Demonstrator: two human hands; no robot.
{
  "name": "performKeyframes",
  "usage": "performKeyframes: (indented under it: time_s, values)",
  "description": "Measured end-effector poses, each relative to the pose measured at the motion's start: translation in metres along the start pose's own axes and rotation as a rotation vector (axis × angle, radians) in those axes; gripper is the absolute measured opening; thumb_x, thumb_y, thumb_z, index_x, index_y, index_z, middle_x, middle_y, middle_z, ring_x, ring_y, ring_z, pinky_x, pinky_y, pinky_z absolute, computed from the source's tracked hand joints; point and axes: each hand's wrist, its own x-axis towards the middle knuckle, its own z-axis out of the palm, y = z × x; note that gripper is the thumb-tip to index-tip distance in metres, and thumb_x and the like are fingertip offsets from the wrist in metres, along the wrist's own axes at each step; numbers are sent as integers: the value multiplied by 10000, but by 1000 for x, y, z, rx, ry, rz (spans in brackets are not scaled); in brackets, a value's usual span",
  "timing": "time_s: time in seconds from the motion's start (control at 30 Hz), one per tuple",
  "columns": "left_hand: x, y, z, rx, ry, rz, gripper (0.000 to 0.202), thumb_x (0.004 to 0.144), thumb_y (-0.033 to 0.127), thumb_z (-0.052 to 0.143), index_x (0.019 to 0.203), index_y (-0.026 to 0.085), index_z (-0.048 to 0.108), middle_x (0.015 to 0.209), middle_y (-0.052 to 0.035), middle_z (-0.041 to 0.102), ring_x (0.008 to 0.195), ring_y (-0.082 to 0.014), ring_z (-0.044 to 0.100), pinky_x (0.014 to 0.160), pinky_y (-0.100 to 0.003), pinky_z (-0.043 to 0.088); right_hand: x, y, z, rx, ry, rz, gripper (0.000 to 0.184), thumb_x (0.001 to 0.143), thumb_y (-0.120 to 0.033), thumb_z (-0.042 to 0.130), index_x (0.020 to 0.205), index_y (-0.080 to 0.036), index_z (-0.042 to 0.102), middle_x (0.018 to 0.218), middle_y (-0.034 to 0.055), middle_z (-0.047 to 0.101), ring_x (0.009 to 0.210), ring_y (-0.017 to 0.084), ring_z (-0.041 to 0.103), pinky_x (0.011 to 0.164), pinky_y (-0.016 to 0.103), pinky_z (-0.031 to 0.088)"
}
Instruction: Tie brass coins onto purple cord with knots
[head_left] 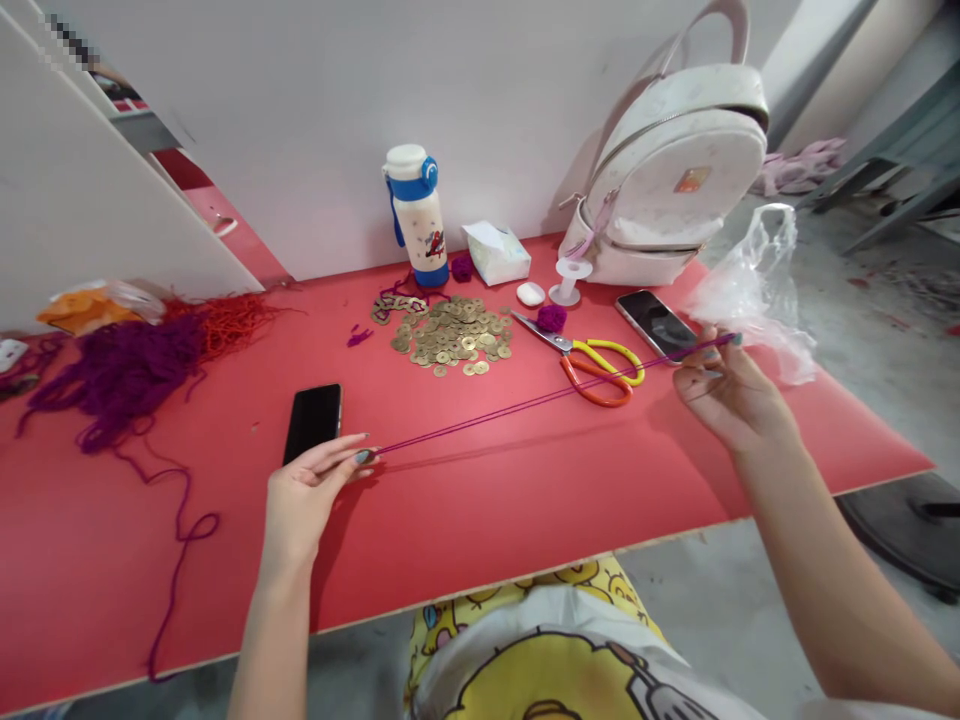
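While the left hand pinched one end of the yarn between thumb and fingertips at 8 o'clock, the right hand gripped the other end at 3 o'clock, its fingers bent around it. Between them the yarn ran as two purple strands, drawn straight and raised above the red table. Whether the left fingertips also held a small thing was too unclear to say.

Doing this well seemed to call for an even, gentle pull: enough to keep both strands level and matched in length, yet not so hard that either pinch slipped. The strands were best kept side by side, without twisting. In view the line crossed the handles of the scissors at 3 o'clock, so a little height was wise against snagging. Their blades pointed to 10 o'clock, near the coins, which lay just off centre toward 11. A loose heap of purple yarn sat at 9 o'clock.

As for writing, the bottle at 11 o'clock carried a small printed figure but no legible word. The backpack at 2 o'clock bore an orange patch, unreadable from there. One phone, between 8 and 9, and another phone, between 2 and 3, showed dark screens and no brand.
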Motion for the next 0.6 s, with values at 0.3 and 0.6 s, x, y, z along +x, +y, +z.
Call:
performKeyframes:
  time_s: [0.3,0.6]
  values:
    - [-9,-6,7,-94,-30,13,313,550,342,914,700,141,726,683,-68,722,640,-230,730,538,-275,614,0,-2,1,132,47,195,226,878,-112,527,692,-213,607,713,-16,496,489,70,377,439,220,344]
    - [-12,-3,25,-666,-2,-241,331,491,136,928,717,155,687,732,8,687,626,-73,644,512,-109,520,-3,5,4,171,134,259,171,772,-56,601,670,-185,551,643,-40,441,475,44,369,436,153,378]
